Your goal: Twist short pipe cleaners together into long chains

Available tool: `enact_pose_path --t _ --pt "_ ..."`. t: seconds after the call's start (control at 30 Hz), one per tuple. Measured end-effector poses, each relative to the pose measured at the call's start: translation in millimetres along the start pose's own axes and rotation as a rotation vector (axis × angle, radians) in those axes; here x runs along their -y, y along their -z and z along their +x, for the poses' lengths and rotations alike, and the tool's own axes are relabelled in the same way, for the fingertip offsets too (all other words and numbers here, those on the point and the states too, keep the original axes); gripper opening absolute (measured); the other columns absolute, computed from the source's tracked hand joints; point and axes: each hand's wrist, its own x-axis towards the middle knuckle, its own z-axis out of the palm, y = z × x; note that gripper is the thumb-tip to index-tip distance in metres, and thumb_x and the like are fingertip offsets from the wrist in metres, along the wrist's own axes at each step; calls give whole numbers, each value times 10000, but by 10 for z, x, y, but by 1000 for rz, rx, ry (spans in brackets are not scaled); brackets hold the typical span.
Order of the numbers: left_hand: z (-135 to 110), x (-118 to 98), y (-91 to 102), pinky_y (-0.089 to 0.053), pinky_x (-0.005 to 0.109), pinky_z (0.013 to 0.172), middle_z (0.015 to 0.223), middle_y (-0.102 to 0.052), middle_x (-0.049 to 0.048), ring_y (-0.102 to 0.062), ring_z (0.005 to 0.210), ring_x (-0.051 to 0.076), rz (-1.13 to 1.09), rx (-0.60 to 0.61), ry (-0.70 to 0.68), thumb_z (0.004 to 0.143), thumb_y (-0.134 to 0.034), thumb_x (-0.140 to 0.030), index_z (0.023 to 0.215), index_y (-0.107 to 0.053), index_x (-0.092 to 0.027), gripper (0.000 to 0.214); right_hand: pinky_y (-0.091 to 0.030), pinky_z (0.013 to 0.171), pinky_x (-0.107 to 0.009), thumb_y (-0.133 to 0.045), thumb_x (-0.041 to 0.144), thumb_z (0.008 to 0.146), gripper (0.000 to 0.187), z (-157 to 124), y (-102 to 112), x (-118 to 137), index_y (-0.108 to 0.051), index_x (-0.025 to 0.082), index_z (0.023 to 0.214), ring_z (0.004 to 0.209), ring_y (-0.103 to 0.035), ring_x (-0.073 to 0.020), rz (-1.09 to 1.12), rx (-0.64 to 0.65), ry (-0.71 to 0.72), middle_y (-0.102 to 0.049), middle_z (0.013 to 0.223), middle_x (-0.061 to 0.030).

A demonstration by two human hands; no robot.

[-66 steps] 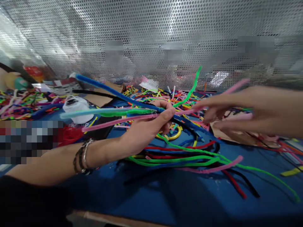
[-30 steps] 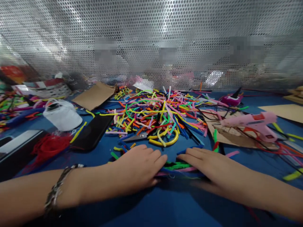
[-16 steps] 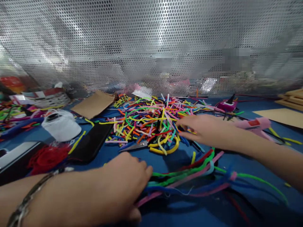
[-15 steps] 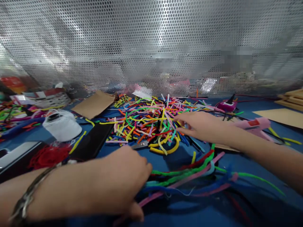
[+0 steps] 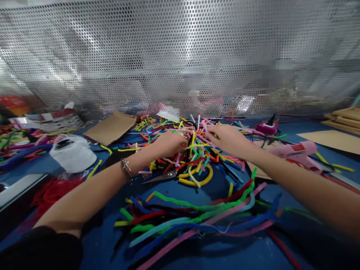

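Note:
A heap of short, many-coloured pipe cleaners [image 5: 197, 161] covers the middle of the blue table. My left hand [image 5: 171, 144] is over the heap's left side with its fingers curled closed; what they hold, if anything, is hidden. On the other side, my right hand [image 5: 226, 138] pinches a pale pink pipe cleaner [image 5: 204, 125] at the top of the heap. Scissors [image 5: 165, 176] lie at the heap's front edge, their blades pointing left. Nearer to me, a loose bundle of long pipe cleaners [image 5: 197, 221] in green, blue, pink and red lies across the table.
A pink glue gun [image 5: 298, 150] lies at right, with a purple device [image 5: 267, 126] behind it. At left are a white cap-like piece [image 5: 73, 153], red yarn [image 5: 53, 193] and brown cardboard [image 5: 111, 126]. A perforated metal panel [image 5: 180, 48] stands behind.
My left hand has moved forward from the long bundle to the heap, uncovering the bundle's left end. My right hand has shifted slightly up and left, and its fingers have closed.

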Motion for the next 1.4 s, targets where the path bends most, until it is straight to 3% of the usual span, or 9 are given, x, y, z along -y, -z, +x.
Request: enact_pose_path --t 0.13,0.23,0.4,0.5,0.63,0.77,0.93,1.07,1.4 --pt "-92 139 184 -331 202 558 738 -601 30 -534 667 130 -65 -86 24 830 -390 -269 792 -574 -147 224 -322 546 -250 -304 223 830 262 61 80 -177 -548 139 789 606 -512 -160 58 -139 -80 -574 690 -60" --pt "-187 228 345 -300 186 523 632 -543 -8 -472 567 98 -192 -167 38 836 -382 -296 785 -540 -137 230 -377 694 -276 -335 218 813 300 99 56 -221 -484 85 1037 793 -523 -184 100 -244 -93 -558 908 -123" --pt "-303 185 485 -258 172 484 516 -420 -57 -369 472 69 -353 -182 -1 819 -408 -310 784 -538 -132 224 -266 926 -369 -346 306 832 406 87 72 -106 -400 133 1196 1120 -359 -220 176 -398 182 -429 1182 -140" --pt "-332 90 510 -248 167 460 520 -384 -60 -341 470 68 -473 -154 -37 827 -374 -342 836 -538 -128 270 -336 828 -347 -363 372 832 336 65 148 -11 -564 160 999 966 -465 -217 160 -209 337 -522 1039 -106" --pt "-412 67 567 -257 159 454 558 -383 -52 -343 486 66 -555 -69 -20 828 -344 -377 854 -539 -137 311 -326 503 -211 -233 387 876 421 -2 294 34 -589 164 845 526 -454 -111 268 112 310 -515 597 -2" --pt "-544 201 640 -316 160 532 618 -475 -24 -408 557 77 -496 -81 76 799 -321 -394 740 -567 -132 364 -336 564 -221 -220 364 859 403 -131 430 -16 -560 170 952 615 -506 -129 176 80 320 -583 737 -29" --pt "-661 331 709 -322 161 527 598 -489 -18 -402 546 82 -506 -47 192 771 -352 -429 718 -578 -126 381 -294 522 -242 -205 341 836 399 -209 469 -117 -565 170 815 555 -489 -145 -40 22 238 -586 672 -44" --pt "-735 447 745 -333 168 544 592 -489 -16 -411 561 91 -513 -44 227 783 -347 -423 697 -555 -134 367 -320 541 -245 -206 357 836 397 -205 462 -216 -560 176 841 614 -521 -154 8 4 207 -603 746 -47" --pt "-811 660 707 -345 195 585 648 -550 0 -461 609 116 -345 95 208 786 -341 -452 712 -596 -153 400 -408 610 -264 -255 270 835 358 -291 470 -187 -534 203 1050 725 -560 -150 166 229 295 -614 908 -35"
